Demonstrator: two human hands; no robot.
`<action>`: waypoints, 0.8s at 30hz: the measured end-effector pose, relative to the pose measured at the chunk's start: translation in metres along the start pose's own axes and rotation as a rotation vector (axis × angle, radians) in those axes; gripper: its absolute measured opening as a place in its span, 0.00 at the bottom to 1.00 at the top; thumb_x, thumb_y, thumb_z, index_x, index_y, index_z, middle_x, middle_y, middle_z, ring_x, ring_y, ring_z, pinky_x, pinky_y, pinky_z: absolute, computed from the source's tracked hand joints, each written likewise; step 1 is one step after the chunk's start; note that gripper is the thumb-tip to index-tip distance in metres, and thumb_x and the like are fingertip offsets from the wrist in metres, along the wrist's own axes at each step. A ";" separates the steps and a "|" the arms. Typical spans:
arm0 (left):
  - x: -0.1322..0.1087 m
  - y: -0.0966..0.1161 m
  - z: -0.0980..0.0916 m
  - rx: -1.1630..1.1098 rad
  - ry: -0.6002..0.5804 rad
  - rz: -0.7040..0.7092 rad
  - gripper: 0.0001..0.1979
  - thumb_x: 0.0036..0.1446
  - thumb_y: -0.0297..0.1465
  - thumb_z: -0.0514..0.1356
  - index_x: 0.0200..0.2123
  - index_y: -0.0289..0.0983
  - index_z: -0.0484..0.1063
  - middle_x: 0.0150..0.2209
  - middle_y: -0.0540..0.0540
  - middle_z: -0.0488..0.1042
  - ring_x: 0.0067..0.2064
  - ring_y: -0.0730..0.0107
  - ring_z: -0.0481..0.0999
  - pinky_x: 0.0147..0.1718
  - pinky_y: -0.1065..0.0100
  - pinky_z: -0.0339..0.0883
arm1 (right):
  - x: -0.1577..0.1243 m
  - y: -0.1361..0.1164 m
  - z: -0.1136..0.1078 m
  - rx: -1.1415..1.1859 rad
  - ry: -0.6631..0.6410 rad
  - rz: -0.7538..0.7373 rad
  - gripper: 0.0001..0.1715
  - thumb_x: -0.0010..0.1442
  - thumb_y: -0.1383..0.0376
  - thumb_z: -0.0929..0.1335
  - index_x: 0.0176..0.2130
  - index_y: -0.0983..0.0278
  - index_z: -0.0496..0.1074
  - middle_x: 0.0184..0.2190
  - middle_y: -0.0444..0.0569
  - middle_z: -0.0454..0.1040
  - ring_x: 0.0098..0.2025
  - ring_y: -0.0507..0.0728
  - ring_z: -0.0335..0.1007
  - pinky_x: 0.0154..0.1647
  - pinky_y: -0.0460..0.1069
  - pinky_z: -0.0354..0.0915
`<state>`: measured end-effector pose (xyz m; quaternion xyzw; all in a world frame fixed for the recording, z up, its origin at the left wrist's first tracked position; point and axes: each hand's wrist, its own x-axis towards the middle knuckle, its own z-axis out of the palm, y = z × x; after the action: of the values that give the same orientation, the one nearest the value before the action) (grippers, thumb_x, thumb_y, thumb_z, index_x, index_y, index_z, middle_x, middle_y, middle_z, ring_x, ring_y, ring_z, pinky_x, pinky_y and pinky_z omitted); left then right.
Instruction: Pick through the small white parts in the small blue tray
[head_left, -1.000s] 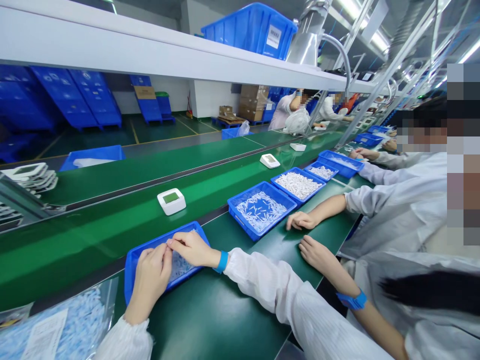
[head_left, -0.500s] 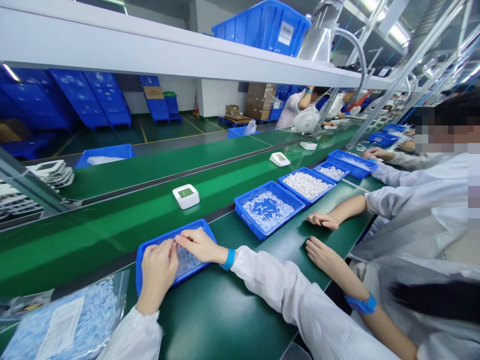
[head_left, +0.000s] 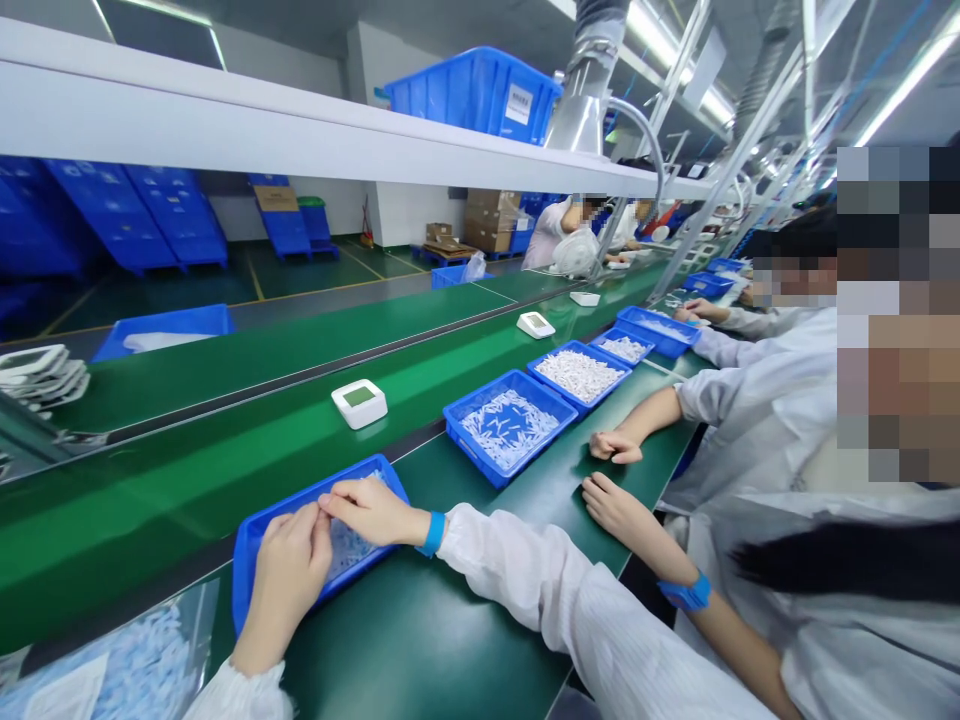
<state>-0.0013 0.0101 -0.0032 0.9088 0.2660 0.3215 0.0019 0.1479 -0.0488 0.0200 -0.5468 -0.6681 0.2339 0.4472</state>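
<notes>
My left hand [head_left: 291, 565] and my right hand [head_left: 371, 510] meet fingertip to fingertip over a blue tray [head_left: 241, 560]. Both are closed in a pinch; whatever sits between the fingers is too small or hidden to make out. A blue band circles my right wrist. Inside the tray lie small light-blue and clear pieces [head_left: 349, 548], partly covered by my hands. To the lower left, near my left sleeve, rests a clear plastic bag [head_left: 142, 660] full of light-blue pieces with a white label.
A green conveyor [head_left: 187, 470] runs behind the tray, carrying a white device with a small screen [head_left: 359, 403] and similar ones farther along. Blue trays of white pieces [head_left: 512, 428] line the bench. Close on the right, a co-worker's hands [head_left: 619, 510] rest on the bench. A white shelf beam [head_left: 225, 135] crosses above.
The view has swung, so the scene sits farther left, and the bag is now more cut off. My hands keep the same pinched pose over the tray. The device stays on the conveyor.
</notes>
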 end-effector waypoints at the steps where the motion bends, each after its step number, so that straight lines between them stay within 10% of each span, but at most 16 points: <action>1: 0.000 0.000 0.001 -0.003 -0.001 0.008 0.13 0.60 0.29 0.47 0.26 0.39 0.66 0.24 0.45 0.73 0.28 0.63 0.72 0.33 0.64 0.60 | 0.000 0.000 0.000 -0.007 0.007 -0.003 0.20 0.66 0.61 0.60 0.24 0.65 0.61 0.21 0.39 0.60 0.25 0.47 0.56 0.27 0.43 0.52; 24: -0.004 -0.011 0.014 0.123 -0.002 0.078 0.16 0.62 0.35 0.45 0.27 0.37 0.67 0.20 0.48 0.71 0.22 0.64 0.70 0.28 0.64 0.57 | -0.004 0.005 -0.005 -0.205 -0.041 0.024 0.21 0.66 0.53 0.57 0.29 0.62 0.65 0.25 0.40 0.67 0.28 0.48 0.61 0.27 0.42 0.53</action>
<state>-0.0003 0.0199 -0.0187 0.9172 0.2497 0.3034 -0.0662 0.1545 -0.0518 0.0172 -0.5929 -0.6909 0.1808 0.3722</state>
